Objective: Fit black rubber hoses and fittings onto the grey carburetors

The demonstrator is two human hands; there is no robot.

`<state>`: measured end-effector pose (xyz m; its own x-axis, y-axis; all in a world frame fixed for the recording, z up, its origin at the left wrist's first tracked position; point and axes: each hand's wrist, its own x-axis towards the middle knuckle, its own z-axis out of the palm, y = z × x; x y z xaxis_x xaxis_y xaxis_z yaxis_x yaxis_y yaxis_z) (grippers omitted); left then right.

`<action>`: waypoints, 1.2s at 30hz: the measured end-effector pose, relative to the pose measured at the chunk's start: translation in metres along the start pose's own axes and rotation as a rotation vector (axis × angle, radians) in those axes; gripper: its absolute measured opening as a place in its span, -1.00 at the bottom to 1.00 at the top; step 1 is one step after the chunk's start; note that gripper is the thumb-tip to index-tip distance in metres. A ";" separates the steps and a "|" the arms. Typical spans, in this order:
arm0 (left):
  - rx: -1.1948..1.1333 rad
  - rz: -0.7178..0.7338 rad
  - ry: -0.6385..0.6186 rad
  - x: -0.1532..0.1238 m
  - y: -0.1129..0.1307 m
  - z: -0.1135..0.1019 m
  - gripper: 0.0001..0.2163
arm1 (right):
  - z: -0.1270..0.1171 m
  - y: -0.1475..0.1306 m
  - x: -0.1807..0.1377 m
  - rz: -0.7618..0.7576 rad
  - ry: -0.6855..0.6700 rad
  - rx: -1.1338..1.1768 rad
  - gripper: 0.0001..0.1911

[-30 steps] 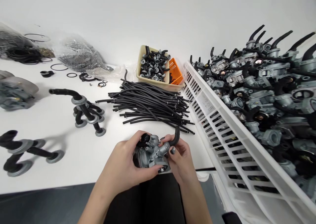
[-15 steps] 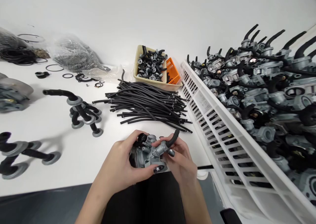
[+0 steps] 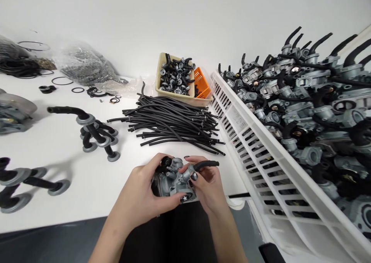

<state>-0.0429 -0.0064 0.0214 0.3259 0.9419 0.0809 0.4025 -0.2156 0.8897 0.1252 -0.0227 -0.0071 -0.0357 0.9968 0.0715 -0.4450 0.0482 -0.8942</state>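
Note:
A small grey metal carburetor (image 3: 171, 180) is held over the near edge of the white table (image 3: 95, 178). My left hand (image 3: 139, 199) is wrapped round its left side and bottom, thumb under it. My right hand (image 3: 207, 185) grips the metal cap with a bent black rubber tube (image 3: 205, 163) on the carburetor's right side; the tube points to the right. A pile of thin black hoses (image 3: 174, 122) lies just beyond my hands.
A white slotted crate (image 3: 255, 139) full of finished carburetors stands at the right. A beige bin (image 3: 174, 77) of caps and an orange basket (image 3: 201, 81) sit behind the hoses. Loose capped tubes (image 3: 95, 133), O-rings and plastic bags lie at the left.
The black tube on the cap has swung from pointing up to pointing right as my right hand turned it. Both hands stayed on the carburetor.

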 end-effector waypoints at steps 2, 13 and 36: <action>-0.003 -0.004 -0.008 0.000 0.000 0.000 -0.60 | 0.000 0.001 0.000 0.004 0.016 -0.017 -0.74; 0.023 -0.017 -0.020 0.001 0.000 -0.001 -0.60 | 0.004 -0.011 -0.002 0.016 -0.033 0.008 -0.75; 0.001 0.002 0.037 0.001 0.001 0.000 -0.63 | 0.003 -0.007 -0.002 0.021 -0.009 0.055 -0.77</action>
<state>-0.0420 -0.0057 0.0220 0.2944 0.9505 0.0991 0.4031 -0.2175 0.8889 0.1259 -0.0252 0.0007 -0.0539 0.9969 0.0574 -0.4927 0.0234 -0.8699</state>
